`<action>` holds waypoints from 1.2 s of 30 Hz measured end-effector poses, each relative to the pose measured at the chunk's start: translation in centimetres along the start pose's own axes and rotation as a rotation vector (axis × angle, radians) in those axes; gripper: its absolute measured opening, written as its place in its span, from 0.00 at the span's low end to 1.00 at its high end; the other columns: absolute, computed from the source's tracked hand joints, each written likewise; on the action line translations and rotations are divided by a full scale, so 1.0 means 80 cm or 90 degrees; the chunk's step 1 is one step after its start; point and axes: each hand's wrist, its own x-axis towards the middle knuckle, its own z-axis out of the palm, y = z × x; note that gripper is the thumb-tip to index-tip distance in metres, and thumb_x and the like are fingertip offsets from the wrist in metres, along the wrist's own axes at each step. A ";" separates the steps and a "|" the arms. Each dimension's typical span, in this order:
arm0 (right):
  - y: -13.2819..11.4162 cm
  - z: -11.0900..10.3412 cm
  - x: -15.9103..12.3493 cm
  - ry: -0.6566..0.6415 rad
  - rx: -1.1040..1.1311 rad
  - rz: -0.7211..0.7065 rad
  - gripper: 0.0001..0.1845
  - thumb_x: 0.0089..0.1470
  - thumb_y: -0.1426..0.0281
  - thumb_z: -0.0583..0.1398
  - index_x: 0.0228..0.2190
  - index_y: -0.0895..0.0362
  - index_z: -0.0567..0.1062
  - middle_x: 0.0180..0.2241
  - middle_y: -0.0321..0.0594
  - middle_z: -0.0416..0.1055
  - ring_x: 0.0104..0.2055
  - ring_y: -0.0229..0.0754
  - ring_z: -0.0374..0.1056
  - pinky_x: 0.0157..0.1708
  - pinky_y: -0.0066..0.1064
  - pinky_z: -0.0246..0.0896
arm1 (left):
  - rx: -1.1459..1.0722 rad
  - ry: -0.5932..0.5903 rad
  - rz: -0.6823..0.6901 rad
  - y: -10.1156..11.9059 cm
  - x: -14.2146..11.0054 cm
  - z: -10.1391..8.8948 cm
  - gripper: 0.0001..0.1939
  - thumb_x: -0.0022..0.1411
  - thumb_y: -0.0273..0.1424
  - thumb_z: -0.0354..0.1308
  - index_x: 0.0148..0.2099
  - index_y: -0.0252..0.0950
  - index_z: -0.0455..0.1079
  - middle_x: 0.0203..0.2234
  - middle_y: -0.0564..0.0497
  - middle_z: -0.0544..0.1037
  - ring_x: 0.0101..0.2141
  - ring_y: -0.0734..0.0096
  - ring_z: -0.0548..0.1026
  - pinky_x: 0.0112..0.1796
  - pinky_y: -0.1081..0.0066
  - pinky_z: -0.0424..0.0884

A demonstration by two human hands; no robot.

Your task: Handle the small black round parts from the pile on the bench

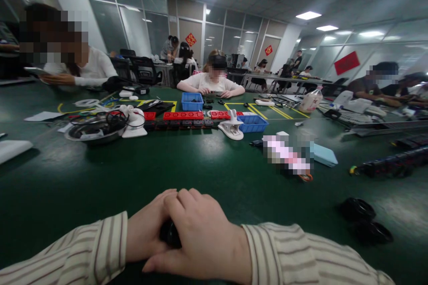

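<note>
Both my hands are together at the front of the green table, wrapped round a glossy black rounded object (171,234). Only a small part of it shows between them, so its kind is unclear. My left hand (145,230) closes on it from the left, with its fingers mostly hidden. Over the top and right side lies my right hand (203,236), fingers bent and thumb stretched along the near side. Two black ring-like pieces (357,209) rest on the table to the right, apart from my hands.
Farther back stand a metal bowl (96,136) with cables, a white clip-on device (231,127), red strips (183,116) and blue bins (252,123). A light-blue case (323,155) and a dark cable bundle (394,160) lie rightward. A person (214,81) sits opposite.
</note>
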 end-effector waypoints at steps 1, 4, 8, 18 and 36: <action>0.003 0.013 -0.001 -0.009 -0.033 0.004 0.32 0.41 0.45 0.59 0.37 0.60 0.67 0.35 0.42 0.68 0.33 0.44 0.64 0.28 0.34 0.62 | -0.001 -0.010 0.007 -0.003 -0.001 -0.001 0.24 0.48 0.41 0.60 0.46 0.36 0.64 0.40 0.51 0.70 0.44 0.56 0.67 0.53 0.59 0.57; 0.011 0.033 -0.006 -0.014 -0.068 -0.082 0.21 0.50 0.54 0.57 0.36 0.60 0.67 0.36 0.41 0.68 0.34 0.42 0.63 0.28 0.31 0.61 | 0.000 -0.038 0.020 -0.010 -0.002 -0.002 0.25 0.44 0.38 0.64 0.44 0.36 0.65 0.39 0.50 0.70 0.44 0.55 0.67 0.54 0.57 0.55; 0.025 0.031 -0.010 0.001 -0.025 -0.281 0.13 0.48 0.67 0.55 0.35 0.61 0.69 0.34 0.40 0.69 0.38 0.40 0.62 0.39 0.30 0.60 | 0.003 -0.079 0.030 -0.011 0.001 -0.004 0.22 0.40 0.34 0.64 0.41 0.36 0.66 0.38 0.51 0.69 0.41 0.57 0.67 0.49 0.60 0.61; 0.042 0.046 -0.023 0.178 0.117 -0.358 0.09 0.55 0.63 0.54 0.29 0.53 0.69 0.28 0.32 0.70 0.41 0.34 0.63 0.51 0.33 0.49 | 0.036 -0.062 0.058 -0.023 -0.006 0.007 0.42 0.41 0.44 0.64 0.57 0.40 0.54 0.51 0.47 0.65 0.50 0.51 0.64 0.55 0.51 0.50; 0.034 0.037 -0.013 0.052 -0.120 -0.276 0.16 0.52 0.59 0.53 0.36 0.58 0.66 0.33 0.38 0.68 0.34 0.40 0.61 0.30 0.33 0.54 | 0.035 -0.048 0.032 -0.018 -0.001 0.010 0.22 0.42 0.40 0.64 0.40 0.39 0.67 0.38 0.51 0.71 0.41 0.56 0.68 0.51 0.56 0.61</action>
